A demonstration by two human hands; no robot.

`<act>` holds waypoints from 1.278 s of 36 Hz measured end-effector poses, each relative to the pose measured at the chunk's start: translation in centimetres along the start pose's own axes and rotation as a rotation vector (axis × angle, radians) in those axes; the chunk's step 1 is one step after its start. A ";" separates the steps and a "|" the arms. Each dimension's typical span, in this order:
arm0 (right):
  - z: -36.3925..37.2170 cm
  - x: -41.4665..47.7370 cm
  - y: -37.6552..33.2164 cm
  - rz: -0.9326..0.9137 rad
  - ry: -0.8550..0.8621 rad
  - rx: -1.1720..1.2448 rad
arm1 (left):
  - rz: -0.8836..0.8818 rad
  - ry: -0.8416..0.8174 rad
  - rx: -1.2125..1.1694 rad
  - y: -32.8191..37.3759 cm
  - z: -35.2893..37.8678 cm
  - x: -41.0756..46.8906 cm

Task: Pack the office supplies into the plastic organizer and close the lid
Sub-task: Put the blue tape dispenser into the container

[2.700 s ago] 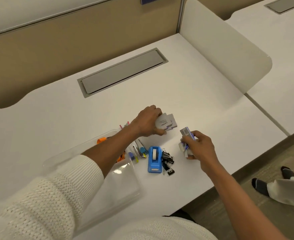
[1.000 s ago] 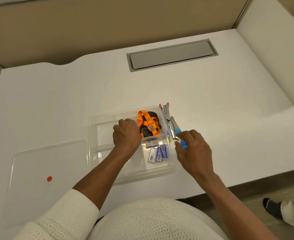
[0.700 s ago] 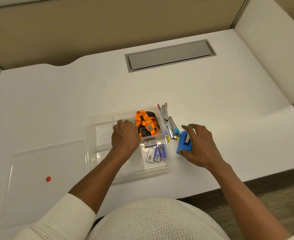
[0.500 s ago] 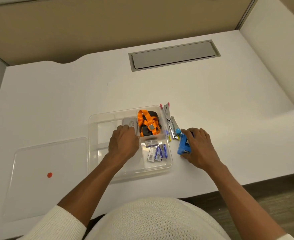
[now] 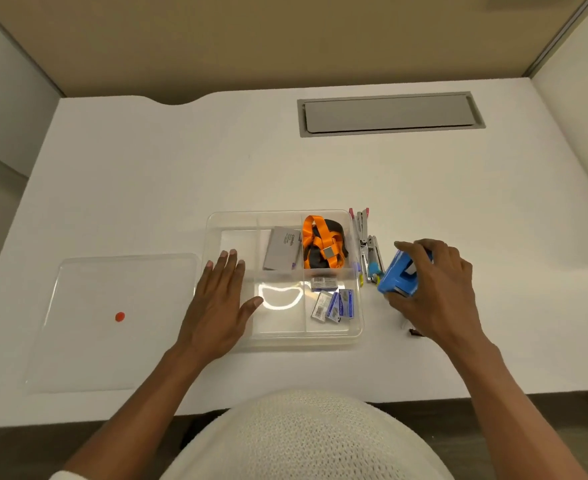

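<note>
The right hand [image 5: 438, 292] grips a small blue plastic tape dispenser [image 5: 398, 277], fingers curled over its top and thumb under its near end, tilting it just to the right of the clear plastic compartmented organizer [image 5: 284, 341] on the white desk [image 5: 147, 174]. Whether the dispenser is lifted clear of the desk cannot be told. The left hand [image 5: 216, 306] lies flat with fingers spread and holds nothing, its palm over the organizer's left side and the thumb reaching toward the middle front compartment.

Inside the organizer, a grey rectangular card box [image 5: 282, 249] lies in the middle rear compartment. An orange lanyard with a dark strap [image 5: 323, 245] fills the right rear compartment. Several small blue-and-white staple boxes [image 5: 332, 299] lie in the right front compartment. The middle front compartment shows only a bright glare.

Between the organizer's right wall and the dispenser, silver staplers with pink and blue ends [image 5: 367, 247] lie side by side on the desk. A small dark object [image 5: 414, 332] peeks from under the right wrist, too hidden to identify.

To the left of the organizer, the flat clear plastic lid with a red dot [image 5: 119, 317] rests on the desk, just beside it. Well beyond the organizer, a grey metal cable hatch [image 5: 389, 114] is set into the desk.
</note>
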State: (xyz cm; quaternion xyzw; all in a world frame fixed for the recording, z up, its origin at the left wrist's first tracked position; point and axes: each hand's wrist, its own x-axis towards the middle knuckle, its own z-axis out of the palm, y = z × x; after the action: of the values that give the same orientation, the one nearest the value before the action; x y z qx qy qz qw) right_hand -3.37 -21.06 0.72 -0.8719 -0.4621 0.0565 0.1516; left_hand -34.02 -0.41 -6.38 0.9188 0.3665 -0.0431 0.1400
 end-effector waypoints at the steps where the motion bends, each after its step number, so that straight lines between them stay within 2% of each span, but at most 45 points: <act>1: -0.4 0.1 -0.7 -0.017 0.000 0.005 | -0.003 -0.010 0.020 -0.4 0.1 -0.2; 6: -1.0 0.6 -5.3 -0.123 -0.095 0.122 | 0.027 -0.010 0.075 -1.1 0.4 -0.9; 9: 0.2 0.7 -8.2 -0.246 -0.183 0.180 | 0.034 0.002 0.076 -1.3 0.8 -0.9; 13: 3.1 0.6 -11.4 -0.383 -0.275 0.194 | 0.056 0.032 0.082 -1.8 1.5 -0.9; 18: 6.6 0.8 -13.6 -0.467 -0.382 0.106 | 0.041 0.048 0.057 -2.2 2.3 -0.9; 27: 7.9 -0.1 -15.1 -0.499 -0.388 -0.091 | 0.040 0.039 0.052 -2.4 2.7 -0.7; 37: 8.4 -0.4 -15.1 -0.435 -0.376 -0.016 | 0.035 0.078 0.048 -2.1 2.4 -0.7; 46: 8.8 -0.5 -15.2 -0.522 -0.396 -0.156 | 0.033 0.078 0.039 -2.1 2.5 -0.7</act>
State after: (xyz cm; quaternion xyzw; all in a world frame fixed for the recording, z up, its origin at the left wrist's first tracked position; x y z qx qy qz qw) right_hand -17.75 -11.57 -2.87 -0.7054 -0.6931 0.1486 0.0012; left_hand -35.97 -0.14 -9.13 0.9283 0.3556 -0.0121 0.1082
